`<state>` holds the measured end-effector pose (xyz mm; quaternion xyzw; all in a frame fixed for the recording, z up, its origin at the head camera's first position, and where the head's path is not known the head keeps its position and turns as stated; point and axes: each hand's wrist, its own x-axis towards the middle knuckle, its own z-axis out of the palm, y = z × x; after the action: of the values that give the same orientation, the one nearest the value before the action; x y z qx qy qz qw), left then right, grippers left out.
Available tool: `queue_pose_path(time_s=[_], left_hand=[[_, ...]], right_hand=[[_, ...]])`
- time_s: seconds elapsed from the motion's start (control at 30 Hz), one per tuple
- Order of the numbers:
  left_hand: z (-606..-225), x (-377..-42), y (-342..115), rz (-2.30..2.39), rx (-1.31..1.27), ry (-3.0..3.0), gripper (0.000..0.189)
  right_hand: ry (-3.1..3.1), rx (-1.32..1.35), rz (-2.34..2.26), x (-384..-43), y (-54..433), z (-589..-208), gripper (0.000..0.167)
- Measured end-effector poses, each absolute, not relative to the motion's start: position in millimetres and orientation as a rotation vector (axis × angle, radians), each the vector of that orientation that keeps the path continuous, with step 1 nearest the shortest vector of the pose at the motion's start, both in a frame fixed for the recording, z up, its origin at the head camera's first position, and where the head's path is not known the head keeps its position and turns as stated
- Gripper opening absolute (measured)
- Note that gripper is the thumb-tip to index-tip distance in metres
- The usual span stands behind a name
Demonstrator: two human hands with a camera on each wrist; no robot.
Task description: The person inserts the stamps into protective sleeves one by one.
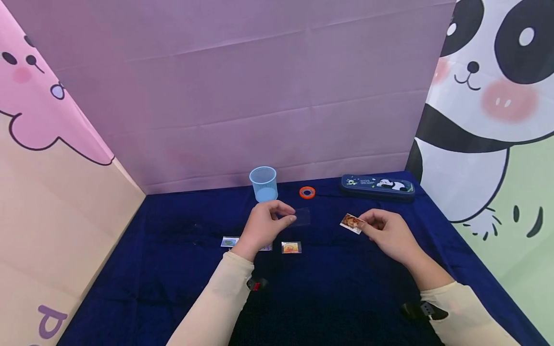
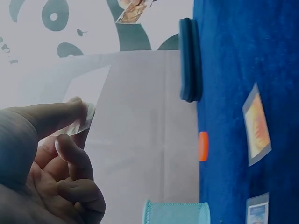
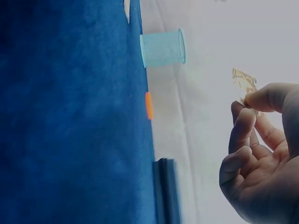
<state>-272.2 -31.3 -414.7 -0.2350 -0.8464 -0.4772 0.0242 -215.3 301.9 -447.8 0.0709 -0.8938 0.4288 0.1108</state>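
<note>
My left hand (image 1: 265,225) pinches a small clear plastic sleeve (image 1: 304,217) between thumb and forefinger, raised above the dark blue cloth. The sleeve (image 2: 91,86) looks see-through in the left wrist view, its lower edge between the fingertips. Off to the right, my right hand (image 1: 389,235) holds a small brown stamp (image 1: 351,223) with a white border by one corner. The stamp (image 3: 244,81) sticks out past thumb and forefinger in the right wrist view. On the cloth lies a sleeved orange-yellow stamp (image 1: 292,247). A blue-green stamp (image 1: 229,241) and another, partly hidden, lie by my left wrist.
At the back stands a light blue mesh cup (image 1: 263,186), just beyond my left hand. An orange-red tape roll (image 1: 307,188) lies right of it. A dark blue panda pencil case (image 1: 376,188) sits at the back right, before the purple backdrop (image 1: 277,96).
</note>
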Motion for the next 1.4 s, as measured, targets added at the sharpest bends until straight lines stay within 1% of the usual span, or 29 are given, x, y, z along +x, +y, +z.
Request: queue_pose_path(time_s=[0.1,0.33,0.57,0.93,1.13,1.4], left_hand=[[-410.1,-270.7,-36.9,-1.468,-0.720,-2.578,0.008],[-398.4,-265.7,-48.1,-1.551,-0.695,-2.487,0.018],[-388.8,-263.9,-58.7,-1.568,-0.735,-2.433,0.016],[-379.9,-260.4,-65.1,-1.571,-0.680,-2.376,0.005],[-377.8,-260.1,-65.4,-1.557,-0.714,-2.372,0.010],[-378.2,-259.5,-66.7,-1.606,-0.731,-2.347,0.014]], right_hand=[[-2.626,0.235,1.266,-214.7,296.3,-437.5,0.014],[-2.573,0.319,1.259,-216.2,279.3,-405.2,0.010],[-2.469,0.416,1.293,-220.0,257.5,-376.9,0.011],[-2.367,0.458,1.326,-224.9,228.6,-362.3,0.015],[-2.337,0.468,1.381,-222.6,219.4,-358.7,0.015],[-2.316,0.489,1.338,-221.2,217.9,-358.6,0.014]])
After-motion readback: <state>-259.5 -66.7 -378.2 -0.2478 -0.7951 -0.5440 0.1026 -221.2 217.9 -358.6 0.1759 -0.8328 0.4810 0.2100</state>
